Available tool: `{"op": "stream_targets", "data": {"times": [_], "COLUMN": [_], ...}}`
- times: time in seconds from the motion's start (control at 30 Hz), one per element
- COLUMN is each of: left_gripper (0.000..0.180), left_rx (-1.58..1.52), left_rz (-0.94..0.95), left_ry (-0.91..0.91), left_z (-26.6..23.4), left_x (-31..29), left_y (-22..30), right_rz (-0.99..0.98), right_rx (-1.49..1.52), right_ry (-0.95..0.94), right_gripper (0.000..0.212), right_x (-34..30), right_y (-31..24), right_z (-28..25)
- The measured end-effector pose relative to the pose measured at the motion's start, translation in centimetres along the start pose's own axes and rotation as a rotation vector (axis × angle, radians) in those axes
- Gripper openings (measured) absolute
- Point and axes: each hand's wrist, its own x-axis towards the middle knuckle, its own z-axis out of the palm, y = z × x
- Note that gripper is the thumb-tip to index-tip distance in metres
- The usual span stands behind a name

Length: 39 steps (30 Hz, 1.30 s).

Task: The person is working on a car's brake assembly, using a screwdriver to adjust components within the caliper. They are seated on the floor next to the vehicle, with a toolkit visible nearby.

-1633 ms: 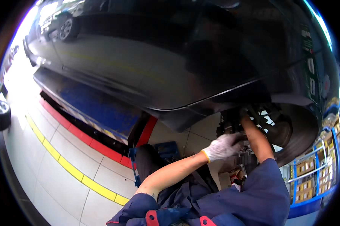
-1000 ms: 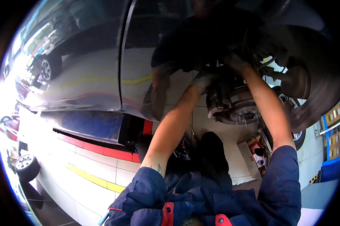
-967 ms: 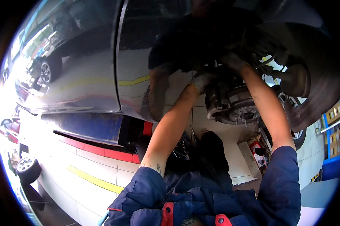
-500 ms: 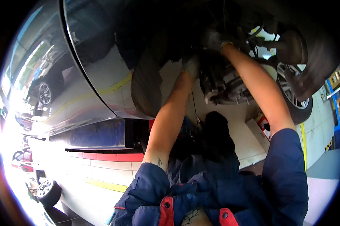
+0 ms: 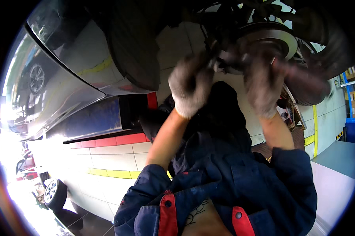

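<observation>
Both my hands wear pale knitted gloves and are raised in the wheel arch of a dark grey car (image 5: 63,70). My left hand (image 5: 190,84) is curled around a dark part whose shape I cannot make out. My right hand (image 5: 264,88), blurred by motion, is also closed, below a brake disc (image 5: 290,41) with a bright rim. Dark, smeared metal lies between the two hands, and whether it is one piece does not show. A reddish-brown curved shape (image 5: 309,84) sits just right of my right hand, blurred too.
A blue lift platform (image 5: 96,118) runs under the car at left. Beyond it, a wheel (image 5: 55,194) stands on the tiled floor. An open box (image 5: 287,112) lies below the right hand. At right are shelves (image 5: 353,94) and a grey-topped surface (image 5: 338,163).
Both hands have come down and back toward me, out of the dark upper wheel arch. The view has shifted, and the brake disc now shows higher up.
</observation>
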Motion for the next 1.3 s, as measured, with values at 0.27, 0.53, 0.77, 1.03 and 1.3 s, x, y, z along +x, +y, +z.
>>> {"op": "stream_targets", "data": {"times": [0.27,0.53,0.77,1.03,1.3], "left_gripper": [0.045,0.031,0.037,0.045,0.034], "left_rx": [0.159,0.606,0.551,0.602,0.390], "left_rz": [-0.767,-1.137,-1.446,-1.288,-0.983], "left_ry": [0.029,0.436,0.231,0.271,0.176], "left_z": [-7.8,-8.3,-7.8,-9.6,-3.0], "left_x": [-19.8,-28.1,-27.7,-24.2,-7.5], "left_y": [-13.8,-21.7,-20.5,-15.2,-9.8], "right_rz": [0.760,0.792,0.930,1.014,0.990], "right_rx": [0.465,-0.376,-1.046,-0.938,-0.751], "right_ry": [-0.293,-1.067,-1.068,-0.936,-0.854], "right_gripper": [0.031,0.036,0.040,0.045,0.051], "right_x": [-15.1,-18.3,-21.7,-22.4,-20.7], "right_y": [16.0,28.1,33.0,37.1,39.0], "right_z": [11.3,16.0,16.4,17.0,13.6]}}
